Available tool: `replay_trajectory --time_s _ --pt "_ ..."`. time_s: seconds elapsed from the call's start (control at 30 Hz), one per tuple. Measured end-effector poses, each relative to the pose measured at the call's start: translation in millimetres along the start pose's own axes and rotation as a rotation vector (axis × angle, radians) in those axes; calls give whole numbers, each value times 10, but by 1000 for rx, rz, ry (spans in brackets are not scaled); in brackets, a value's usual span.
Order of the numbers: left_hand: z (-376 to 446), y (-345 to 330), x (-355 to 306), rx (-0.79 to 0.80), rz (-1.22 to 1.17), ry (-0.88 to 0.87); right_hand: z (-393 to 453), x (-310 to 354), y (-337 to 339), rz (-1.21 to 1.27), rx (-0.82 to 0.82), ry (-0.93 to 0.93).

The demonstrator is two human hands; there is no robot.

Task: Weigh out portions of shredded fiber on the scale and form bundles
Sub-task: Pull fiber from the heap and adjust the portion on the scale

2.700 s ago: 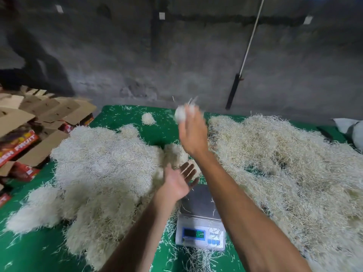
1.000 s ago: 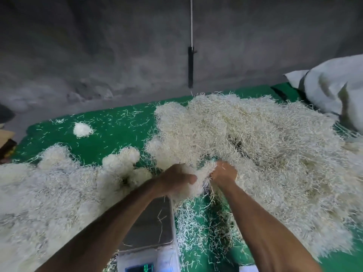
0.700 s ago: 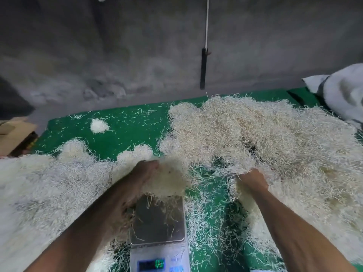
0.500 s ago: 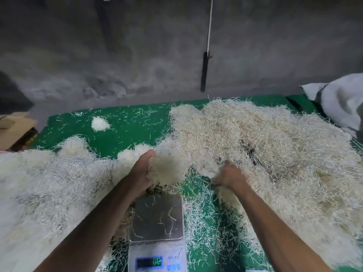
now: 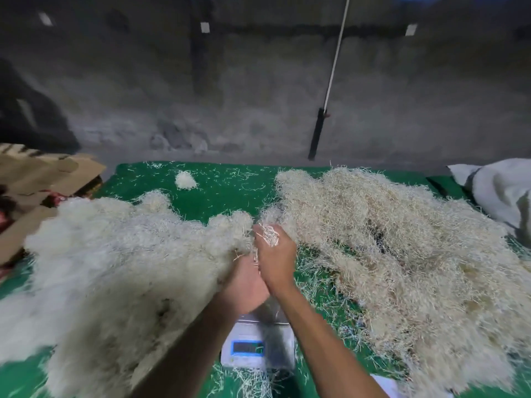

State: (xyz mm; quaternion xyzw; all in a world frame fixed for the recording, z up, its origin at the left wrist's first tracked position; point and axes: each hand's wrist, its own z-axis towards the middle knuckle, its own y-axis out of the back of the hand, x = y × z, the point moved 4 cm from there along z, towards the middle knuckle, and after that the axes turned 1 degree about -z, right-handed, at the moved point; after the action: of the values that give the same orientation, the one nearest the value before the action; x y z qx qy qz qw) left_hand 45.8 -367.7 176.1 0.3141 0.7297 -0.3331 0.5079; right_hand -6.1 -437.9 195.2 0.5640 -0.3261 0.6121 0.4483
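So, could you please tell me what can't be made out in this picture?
- Scale reading: head view, blurred and too small.
- Scale's pan: mostly hidden by both forearms.
- Left hand fingers: hidden by the right hand and the fiber.
- Left fiber pile: near part motion-blurred, bottom edge cuts it off.

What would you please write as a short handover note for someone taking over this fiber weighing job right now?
Left hand and right hand: together above the scale, pressing a small portion of fiber between them.
Scale: near edge of the green cloth, readout blurred.
Loose fiber pile on the right; whiter heap on the left; one small bundle at the far side.
Done: portion gathered.
Left: finish shaping it, set it aside, weigh the next.
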Motion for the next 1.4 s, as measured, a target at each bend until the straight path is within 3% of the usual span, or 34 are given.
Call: replay_trajectory --time_s 0.07,0.13,0.27,0.37,0.43,0.5,0.6,0.73,0.9,1.03,1.13,1.27,1.4 --pt "-104 15 25 12 -51 43 -118 44 -21 -111 -18 18" --pt "-188 178 -47 -116 -184 105 -324 105 -143 -248 -16 79" --pt "-266 354 -72 -195 -346 130 -690 183 -441 -71 267 71" --pt "-342 390 180 -13 -435 320 -615 148 -253 -229 192 101" --pt "-358 452 111 56 -433 274 -608 45 -109 -376 147 118" --pt "-309 543 -22 51 -471 276 -701 -109 -91 -320 216 50" --pt "-263 595 -77 102 -335 297 -713 -255 -118 -248 293 -89" --pt "-141 882 -64 -46 -49 206 -373 -283 96 -382 159 -83" --pt "-57 844 98 92 -8 220 -200 -289 121 -377 129 0" --pt "139 801 260 -9 1 134 -92 -447 220 -432 115 -33" --pt "298 859 423 -125 120 106 29 -520 328 -592 74 62" --pt "382 947 533 -289 294 64 91 -784 431 -626 113 -31" --pt "427 1081 612 -325 320 38 112 -1022 583 -573 76 -111"
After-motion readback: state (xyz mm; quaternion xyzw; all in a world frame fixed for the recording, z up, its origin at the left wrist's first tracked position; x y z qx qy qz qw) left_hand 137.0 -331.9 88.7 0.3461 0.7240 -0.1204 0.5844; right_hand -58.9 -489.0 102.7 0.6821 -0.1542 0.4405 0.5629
